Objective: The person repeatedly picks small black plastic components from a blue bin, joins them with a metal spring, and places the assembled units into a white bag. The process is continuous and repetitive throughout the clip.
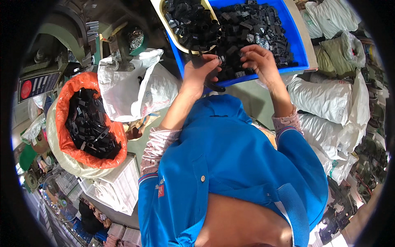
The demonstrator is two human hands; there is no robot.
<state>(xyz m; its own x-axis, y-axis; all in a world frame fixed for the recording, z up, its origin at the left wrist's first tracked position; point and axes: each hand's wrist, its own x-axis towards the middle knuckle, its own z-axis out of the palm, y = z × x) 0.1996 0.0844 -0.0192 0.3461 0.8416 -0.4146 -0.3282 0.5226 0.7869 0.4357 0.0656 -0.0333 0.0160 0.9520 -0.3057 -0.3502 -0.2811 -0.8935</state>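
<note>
My left hand [200,72] is closed around a long black plastic part [214,87], whose curved end sticks out below the fingers. A small shiny metal piece [222,59] shows at its fingertips. To the right, my right hand [262,62] hovers over the near side of a blue tray [302,49], its fingers bent inward; whatever they hold is too small and dark to make out. The tray is full of small black plastic parts [269,24], with a bag of shiny metal pieces [260,40] among them. A cream bin [216,12] of black parts rests at the tray's left.
An orange-lined sack [119,144] of black parts stands at left, beside an open white sack [119,101]. White crates [119,191] sit behind it. Stuffed white sacks [319,99] are piled at right. A machine [49,61] occupies the far left.
</note>
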